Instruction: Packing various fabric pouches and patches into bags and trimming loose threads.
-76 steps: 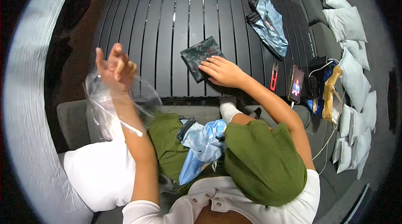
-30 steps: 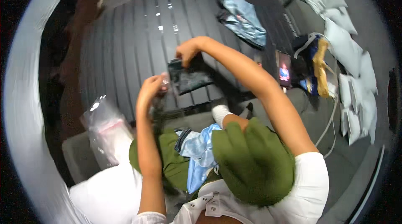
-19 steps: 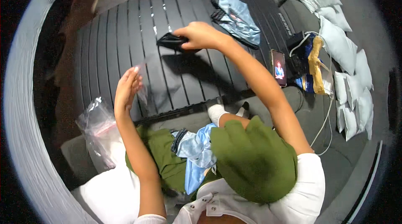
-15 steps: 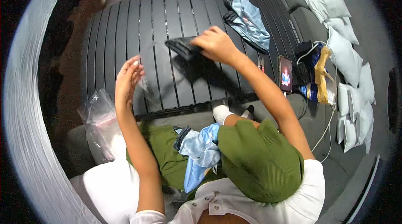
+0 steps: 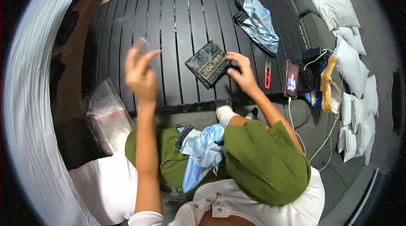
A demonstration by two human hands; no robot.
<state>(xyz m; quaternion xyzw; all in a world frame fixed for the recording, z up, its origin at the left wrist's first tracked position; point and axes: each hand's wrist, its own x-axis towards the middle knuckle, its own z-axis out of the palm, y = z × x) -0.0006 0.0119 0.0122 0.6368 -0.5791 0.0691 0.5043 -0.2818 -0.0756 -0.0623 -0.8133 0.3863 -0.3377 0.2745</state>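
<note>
Green-black folded article at the right hand, thumb and fingers parted at its edge, grip indeterminate, left hand raised, half-open, blurred, hold indeterminate, article on slatted desk, red snips and phone rightward, blue cloth beyond.

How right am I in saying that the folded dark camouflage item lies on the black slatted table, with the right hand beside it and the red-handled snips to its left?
One slip: the red-handled snips lie to the right of the folded dark camouflage item, as the head view shows. The item is on the black slatted table, with the right hand beside it.
</note>
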